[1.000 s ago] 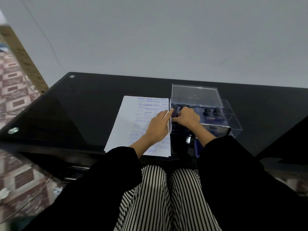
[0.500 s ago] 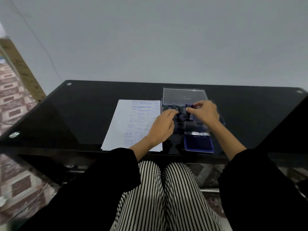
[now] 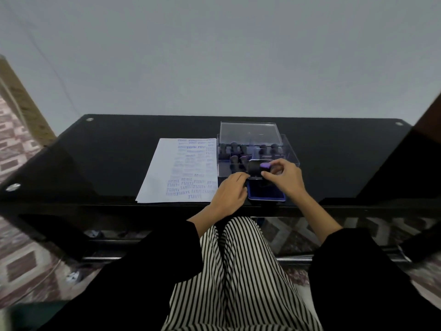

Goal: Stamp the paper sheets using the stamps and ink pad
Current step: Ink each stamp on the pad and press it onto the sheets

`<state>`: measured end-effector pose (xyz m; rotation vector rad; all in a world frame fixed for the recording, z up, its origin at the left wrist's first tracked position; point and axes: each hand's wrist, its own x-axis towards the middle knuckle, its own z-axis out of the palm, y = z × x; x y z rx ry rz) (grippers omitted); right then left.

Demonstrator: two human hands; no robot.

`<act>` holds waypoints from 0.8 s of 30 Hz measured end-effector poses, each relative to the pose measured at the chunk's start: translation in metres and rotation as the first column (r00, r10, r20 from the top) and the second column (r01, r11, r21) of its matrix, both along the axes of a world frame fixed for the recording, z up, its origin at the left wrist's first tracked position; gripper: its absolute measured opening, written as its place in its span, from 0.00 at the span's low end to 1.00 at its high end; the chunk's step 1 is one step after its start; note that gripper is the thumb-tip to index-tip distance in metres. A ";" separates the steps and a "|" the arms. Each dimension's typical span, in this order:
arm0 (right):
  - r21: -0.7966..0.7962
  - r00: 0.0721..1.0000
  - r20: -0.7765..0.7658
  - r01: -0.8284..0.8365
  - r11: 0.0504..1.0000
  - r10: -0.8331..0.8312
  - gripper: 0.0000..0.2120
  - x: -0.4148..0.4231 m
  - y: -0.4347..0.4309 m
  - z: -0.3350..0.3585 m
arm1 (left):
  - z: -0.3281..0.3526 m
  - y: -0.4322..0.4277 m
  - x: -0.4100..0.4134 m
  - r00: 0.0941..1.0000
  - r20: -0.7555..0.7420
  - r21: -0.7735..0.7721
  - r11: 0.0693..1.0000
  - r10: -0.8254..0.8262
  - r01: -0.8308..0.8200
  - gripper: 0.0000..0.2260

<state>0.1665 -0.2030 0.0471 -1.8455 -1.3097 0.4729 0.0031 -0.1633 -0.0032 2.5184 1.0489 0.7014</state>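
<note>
My right hand (image 3: 285,179) is curled round a small stamp with a dark handle and a purple-inked face (image 3: 256,168), thumb and forefinger pinching it. It sits tilted, with the purple end turned up towards me. I hold it over the far edge of the flat blue rectangular ink pad (image 3: 260,194), which lies open near the front edge of the black glass table (image 3: 119,151). I cannot tell whether the stamp touches the pad's raised lid behind it. My left hand (image 3: 228,195) rests just beside the ink pad's left edge, over the near right corner of the white paper sheet (image 3: 176,173). Its fingers are loosely bent and point towards the stamp, but I cannot tell if they grip or touch anything. The sheet lies flat to the left of the pad, its right side and near end covered with rows of blue stamped words, the left part bare. Behind the ink pad, touching the sheet's far right edge, stands a clear plastic box (image 3: 290,158) with its clear lid (image 3: 249,132) tipped up at the back. Inside it, more dark-handled stamps (image 3: 235,148) stand upright in rows. Both my arms come in from below in wide black sleeves (image 3: 148,271), and my black-and-white striped trousers (image 3: 238,271) show between them under the table's edge.
</note>
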 end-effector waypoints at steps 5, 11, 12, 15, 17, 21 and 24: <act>-0.035 1.000 -0.016 0.006 0.999 -0.007 0.13 -0.001 -0.008 -0.018 | -0.014 -0.006 0.007 0.995 -0.100 -0.068 0.997 0.024 -0.031 0.25; 0.035 1.000 -0.016 -0.007 0.999 0.007 0.18 0.004 -0.011 -0.026 | -0.029 -0.006 0.013 0.943 -0.328 -0.102 0.991 0.050 -0.088 0.35; 0.046 0.999 0.019 -0.035 0.998 0.034 0.19 0.005 -0.010 -0.027 | -0.030 -0.007 0.014 0.943 -0.327 -0.102 0.990 0.055 -0.093 0.36; -0.002 0.979 0.174 -0.110 0.994 0.109 0.13 0.005 -0.002 -0.031 | -0.033 -0.008 0.016 0.946 -0.318 -0.100 0.989 0.071 -0.108 0.36; -0.074 0.956 0.252 -0.134 0.988 0.148 0.10 0.001 0.003 -0.034 | -0.035 -0.009 0.018 0.944 -0.317 -0.092 0.988 0.088 -0.123 0.36; -0.104 0.950 0.281 -0.114 0.988 0.139 0.08 -0.007 0.008 -0.038 | -0.038 -0.009 0.021 0.939 -0.321 -0.057 0.987 0.124 -0.150 0.34; -0.068 0.952 0.295 -0.066 0.996 0.083 0.08 -0.009 0.009 -0.043 | -0.040 -0.010 0.022 0.935 -0.327 -0.031 0.987 0.141 -0.160 0.32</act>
